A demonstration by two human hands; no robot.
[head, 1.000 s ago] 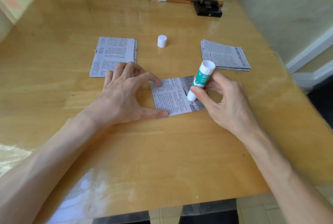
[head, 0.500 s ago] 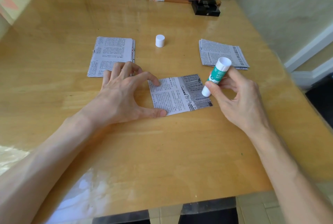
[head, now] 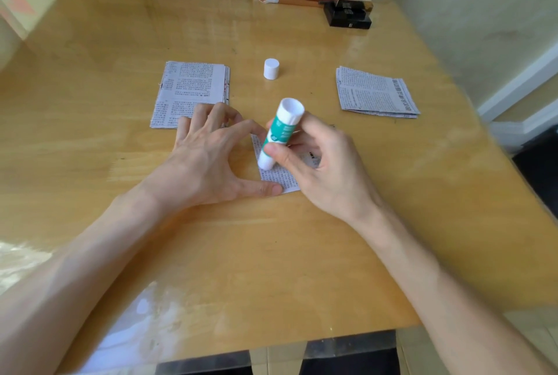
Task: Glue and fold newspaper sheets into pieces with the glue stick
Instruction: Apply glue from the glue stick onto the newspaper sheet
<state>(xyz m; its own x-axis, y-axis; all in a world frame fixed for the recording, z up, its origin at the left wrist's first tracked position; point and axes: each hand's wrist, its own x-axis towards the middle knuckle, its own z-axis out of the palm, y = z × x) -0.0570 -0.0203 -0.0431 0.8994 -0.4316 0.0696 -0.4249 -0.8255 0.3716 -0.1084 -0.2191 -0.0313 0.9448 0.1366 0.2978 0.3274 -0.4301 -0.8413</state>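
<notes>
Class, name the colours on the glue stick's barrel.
The glue stick is teal-green and white, shown in the head view.

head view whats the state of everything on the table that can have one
glue stick: uncapped, tilted, tip down on the newspaper sheet
cap: off, standing alone on the table
newspaper sheet: flat, pinned at its left edge
left hand: spread, pressing the sheet
right hand: grips the glue stick
left pile: stacked flat
right pile: stacked flat, slightly fanned
</notes>
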